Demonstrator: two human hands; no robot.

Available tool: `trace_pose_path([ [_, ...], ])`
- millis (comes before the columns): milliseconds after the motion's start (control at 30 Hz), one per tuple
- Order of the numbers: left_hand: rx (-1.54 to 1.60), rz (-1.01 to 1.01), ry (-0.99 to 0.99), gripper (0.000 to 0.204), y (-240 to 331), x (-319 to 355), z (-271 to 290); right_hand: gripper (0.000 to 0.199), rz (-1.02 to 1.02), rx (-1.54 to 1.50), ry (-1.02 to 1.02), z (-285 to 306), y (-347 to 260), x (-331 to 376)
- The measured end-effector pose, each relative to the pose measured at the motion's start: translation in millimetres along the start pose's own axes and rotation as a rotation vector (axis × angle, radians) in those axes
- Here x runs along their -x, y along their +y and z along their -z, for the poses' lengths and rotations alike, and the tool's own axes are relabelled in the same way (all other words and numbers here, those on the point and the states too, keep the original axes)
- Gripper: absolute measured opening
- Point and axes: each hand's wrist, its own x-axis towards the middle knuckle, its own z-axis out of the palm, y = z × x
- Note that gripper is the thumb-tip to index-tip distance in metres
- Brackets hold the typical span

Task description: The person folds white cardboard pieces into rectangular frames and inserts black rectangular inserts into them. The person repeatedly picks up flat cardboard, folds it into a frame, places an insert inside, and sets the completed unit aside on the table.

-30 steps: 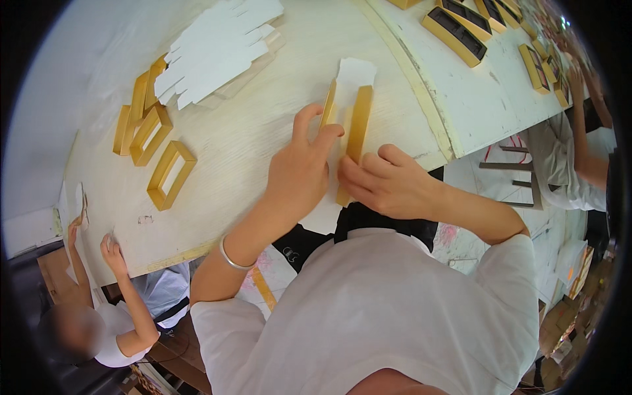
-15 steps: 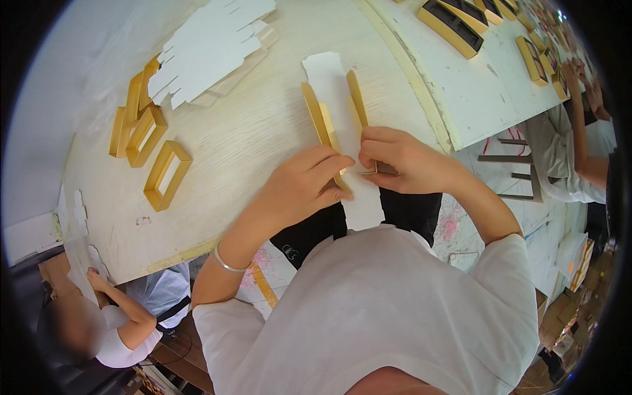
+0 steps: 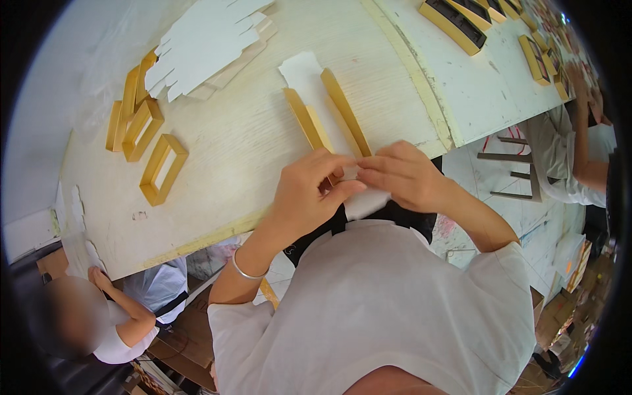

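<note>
A partly folded cardboard box blank [image 3: 346,113], white inside with gold side walls standing up, lies lengthwise over the table's near edge. Its far end spreads out as a flat white flap, and a near white flap shows below my hands. My left hand [image 3: 306,194] is closed with fingers and thumb on the near end of the left gold wall. On the right wall's near end, the fingers of my right hand [image 3: 403,176] are pressed together. The fingertips of both hands almost meet over the box; the corner between them is hidden.
A stack of flat white cardboard blanks [image 3: 204,46] lies at the far left. Several gold box frames [image 3: 163,169] stand beside it. Gold boxes with dark inserts [image 3: 454,25] sit at the far right. One co-worker [image 3: 128,319] is at lower left, another [image 3: 573,148] at right.
Both hands have drawn closer together at the near end of the box. The far end of the box has swung left, and my right hand has moved slightly nearer to me.
</note>
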Motion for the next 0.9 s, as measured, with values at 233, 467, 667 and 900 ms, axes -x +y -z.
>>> trace_pose_path([
  [233, 0.116, -0.008, 0.016, 0.03, 4.1, -0.8, -2.0, 0.033, -0.494, -0.774, 0.173, -10.1, -8.2, -17.4],
  [467, 0.083, -0.178, 0.218, 0.031, -13.1, 4.1, -20.9, 0.03, -0.405, -0.586, 0.181, -8.8, -6.3, -14.5],
  [667, 0.262, -0.009, 0.102, 0.034, -18.3, -1.3, -14.8, 0.031, -0.195, 0.006, 0.152, -13.6, -14.2, -15.9],
  [900, -0.197, -0.095, 0.224, 0.017, 0.4, 4.2, -15.4, 0.027, -0.097, 0.271, 0.103, -9.6, -15.7, -19.9],
])
